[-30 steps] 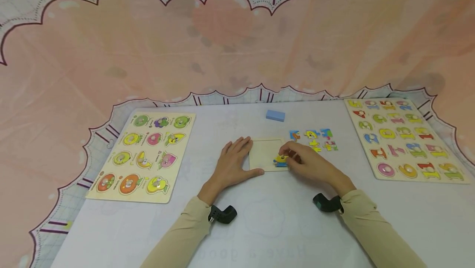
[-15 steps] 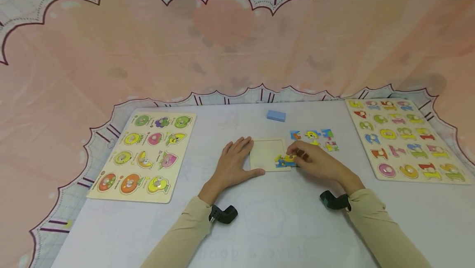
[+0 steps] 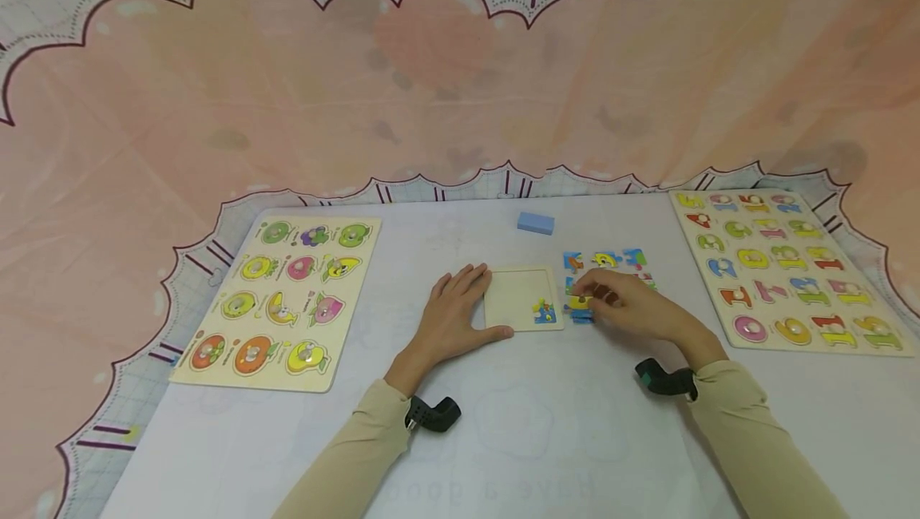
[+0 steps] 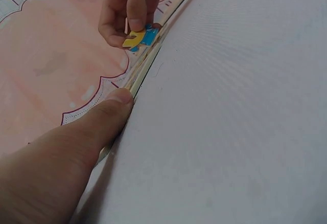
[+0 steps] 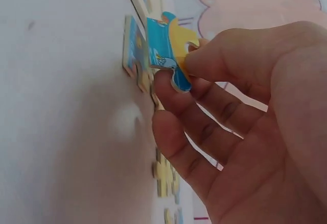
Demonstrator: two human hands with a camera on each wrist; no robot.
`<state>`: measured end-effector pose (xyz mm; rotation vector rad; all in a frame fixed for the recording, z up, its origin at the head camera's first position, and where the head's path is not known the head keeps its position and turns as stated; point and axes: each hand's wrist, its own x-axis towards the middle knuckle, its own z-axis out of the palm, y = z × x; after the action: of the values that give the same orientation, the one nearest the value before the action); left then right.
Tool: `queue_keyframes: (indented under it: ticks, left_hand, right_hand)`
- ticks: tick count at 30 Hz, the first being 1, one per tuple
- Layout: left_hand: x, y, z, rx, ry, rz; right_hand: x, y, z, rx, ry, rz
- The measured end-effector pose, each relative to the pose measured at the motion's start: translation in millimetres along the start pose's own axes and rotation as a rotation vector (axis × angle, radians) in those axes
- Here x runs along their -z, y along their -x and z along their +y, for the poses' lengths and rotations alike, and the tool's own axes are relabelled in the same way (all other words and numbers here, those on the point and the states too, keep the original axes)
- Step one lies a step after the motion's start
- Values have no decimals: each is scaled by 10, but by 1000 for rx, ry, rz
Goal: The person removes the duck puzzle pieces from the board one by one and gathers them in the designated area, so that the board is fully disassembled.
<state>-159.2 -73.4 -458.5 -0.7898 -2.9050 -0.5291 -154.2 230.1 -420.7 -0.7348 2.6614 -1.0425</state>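
My left hand (image 3: pixel 449 311) rests with fingers spread along the left side of a shallow wooden puzzle tray (image 3: pixel 512 291), thumb at its front edge. One yellow-and-blue jigsaw piece (image 3: pixel 545 313) lies in the tray's front right corner. To the right of the tray, my right hand (image 3: pixel 632 307) pinches another jigsaw piece (image 5: pixel 159 42), blue and yellow, between thumb and fingers. In the left wrist view this held piece (image 4: pixel 149 36) appears just beyond the tray. Below it, in the right wrist view, a loose blue piece (image 5: pixel 134 45) lies on the table.
Several loose jigsaw pieces (image 3: pixel 606 259) lie behind my right hand, partly hidden by it. A blue block (image 3: pixel 535 223) sits at the back. A fruit puzzle board (image 3: pixel 280 307) lies at the left, a number puzzle board (image 3: pixel 779 279) at the right.
My right hand has moved right, from over the tray to beside it, carrying the pinched jigsaw piece. The piece in the tray's corner has come into view. My left hand has stayed put.
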Motion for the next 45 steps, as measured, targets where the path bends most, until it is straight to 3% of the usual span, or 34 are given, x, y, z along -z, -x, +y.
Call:
queue_keyframes:
  ticks: [26, 35, 45]
  left_hand:
    - [2, 4, -4, -6, 8, 4]
    - [-2, -5, -6, -7, 1, 8]
    - [-6, 0, -11, -6, 3, 5]
  right_hand:
    - [229, 157, 153, -124, -16, -107]
    - [276, 192, 153, -114, -41, -116]
    - [282, 197, 165, -103, 1, -90]
